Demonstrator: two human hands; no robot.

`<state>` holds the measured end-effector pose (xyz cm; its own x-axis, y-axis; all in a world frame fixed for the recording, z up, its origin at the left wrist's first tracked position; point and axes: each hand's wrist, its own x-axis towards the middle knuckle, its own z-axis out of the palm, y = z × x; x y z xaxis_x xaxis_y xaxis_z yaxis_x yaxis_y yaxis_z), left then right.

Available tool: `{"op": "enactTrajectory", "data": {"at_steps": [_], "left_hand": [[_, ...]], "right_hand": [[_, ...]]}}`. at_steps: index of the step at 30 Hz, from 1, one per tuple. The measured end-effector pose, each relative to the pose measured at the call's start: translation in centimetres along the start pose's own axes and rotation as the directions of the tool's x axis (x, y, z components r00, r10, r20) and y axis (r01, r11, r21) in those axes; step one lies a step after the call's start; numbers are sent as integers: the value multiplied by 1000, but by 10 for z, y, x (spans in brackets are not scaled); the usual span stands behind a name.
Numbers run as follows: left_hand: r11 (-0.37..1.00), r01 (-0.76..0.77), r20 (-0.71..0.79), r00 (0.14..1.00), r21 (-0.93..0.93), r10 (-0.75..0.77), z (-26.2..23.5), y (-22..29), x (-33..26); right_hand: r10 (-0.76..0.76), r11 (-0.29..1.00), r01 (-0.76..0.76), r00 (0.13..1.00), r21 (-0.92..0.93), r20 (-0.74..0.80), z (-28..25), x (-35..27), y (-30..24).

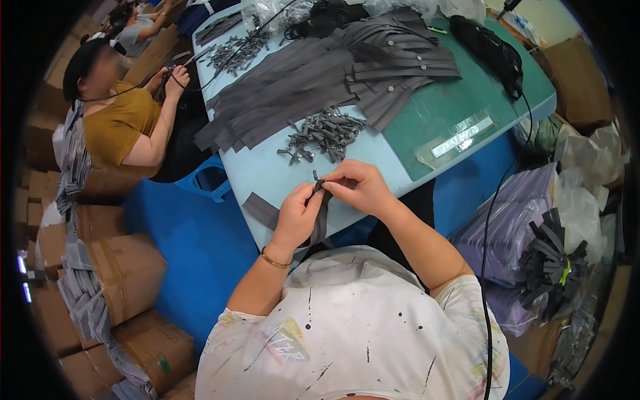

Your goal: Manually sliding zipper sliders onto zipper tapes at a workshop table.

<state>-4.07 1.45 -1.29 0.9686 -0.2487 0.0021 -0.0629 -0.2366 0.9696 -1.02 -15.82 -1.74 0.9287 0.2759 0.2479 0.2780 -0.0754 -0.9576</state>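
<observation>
One left hand (298, 212), one right hand (360, 189), frame centre, fingertips pinched together on one dark grey strip (320, 227) and small dark piece (316, 177). Two slider piles: nearer pile (325, 135) just above, farther pile (239, 55) upper left of centre. Three pale discs (421, 58) on fanned strips (280, 83), upper centre.

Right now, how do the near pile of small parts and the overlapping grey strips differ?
The near pile is a loose jumble; the grey strips lie flat, in overlapping rows.
The pile's pieces are short; the strips are long.
The pile covers less table than the strips.
Shared: both look dark grey.
</observation>
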Motion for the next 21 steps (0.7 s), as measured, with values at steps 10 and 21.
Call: {"op": "enactTrajectory", "data": {"at_steps": [10, 21], "left_hand": [[999, -17, -65, 998, -33, 14, 6, 2, -3], [997, 19, -57, 998, -79, -24, 4, -5, -2]], "right_hand": [[52, 994, -52, 999, -91, 1, -1, 0, 0], [75, 997, -74, 997, -31, 32, -7, 4, 3]]}}
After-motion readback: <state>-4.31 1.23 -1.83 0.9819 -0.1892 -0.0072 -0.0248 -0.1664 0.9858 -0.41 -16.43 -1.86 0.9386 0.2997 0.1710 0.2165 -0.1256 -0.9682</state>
